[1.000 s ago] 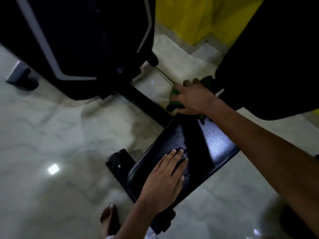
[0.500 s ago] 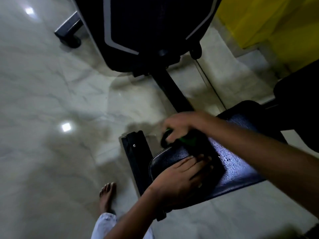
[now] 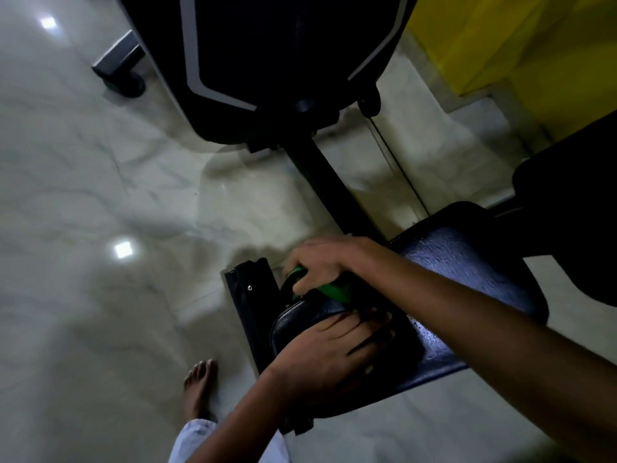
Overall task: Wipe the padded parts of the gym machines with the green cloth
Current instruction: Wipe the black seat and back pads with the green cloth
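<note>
Pale marble floor point(image 3: 100, 312) gleaming under dim light. Nearest, left hand point(image 3: 330, 355) lying flat, fingers point(image 3: 367, 332) straight, steadying padded seat point(image 3: 467, 279). Beyond, right hand point(image 3: 320, 265) gripping green cloth point(image 3: 335, 290) at seat's front edge, half a second on from mid-pad. Farther off, black machine housing point(image 3: 283, 61). Risk, judged: cloth slipping off edge, missing damp patches.

Glossy marble floor point(image 3: 100, 182); yellow wall point(image 3: 521, 38); bare foot point(image 3: 198, 389).
</note>
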### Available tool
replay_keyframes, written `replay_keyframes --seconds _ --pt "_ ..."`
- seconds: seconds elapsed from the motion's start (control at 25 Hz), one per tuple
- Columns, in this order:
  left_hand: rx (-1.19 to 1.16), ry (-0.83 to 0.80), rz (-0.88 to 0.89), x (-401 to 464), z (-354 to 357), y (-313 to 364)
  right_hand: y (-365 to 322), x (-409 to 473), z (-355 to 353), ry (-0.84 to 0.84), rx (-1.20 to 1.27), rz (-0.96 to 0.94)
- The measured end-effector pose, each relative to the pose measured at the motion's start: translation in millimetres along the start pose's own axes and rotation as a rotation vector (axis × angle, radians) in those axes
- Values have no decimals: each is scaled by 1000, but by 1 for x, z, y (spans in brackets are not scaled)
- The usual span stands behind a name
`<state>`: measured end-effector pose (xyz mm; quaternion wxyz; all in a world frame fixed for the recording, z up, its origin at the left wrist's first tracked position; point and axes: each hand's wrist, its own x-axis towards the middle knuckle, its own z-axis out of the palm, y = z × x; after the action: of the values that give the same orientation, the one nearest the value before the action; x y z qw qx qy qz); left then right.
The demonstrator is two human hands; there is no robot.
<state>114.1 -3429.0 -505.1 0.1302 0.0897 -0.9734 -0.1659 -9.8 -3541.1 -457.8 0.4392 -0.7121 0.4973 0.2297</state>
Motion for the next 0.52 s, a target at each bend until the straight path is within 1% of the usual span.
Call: replay_keyframes --seconds 0.12,0.2,0.28,0.36,0.44,0.52 --pt "16 -12 16 6 -6 -4 43 -30 -21 22 60 106" --pt "23 -19 22 16 -11 -8 77 -56 -33 116 57 245" --pt "43 -21 36 29 -14 -12 88 -67 -33 188 43 325" --pt "79 -27 57 40 -13 -15 72 -56 -22 196 -55 309" --pt "115 -46 79 44 -11 -16 49 -38 -6 179 -120 233" --pt "110 -61 86 45 -12 -17 43 -37 -7 169 -109 196"
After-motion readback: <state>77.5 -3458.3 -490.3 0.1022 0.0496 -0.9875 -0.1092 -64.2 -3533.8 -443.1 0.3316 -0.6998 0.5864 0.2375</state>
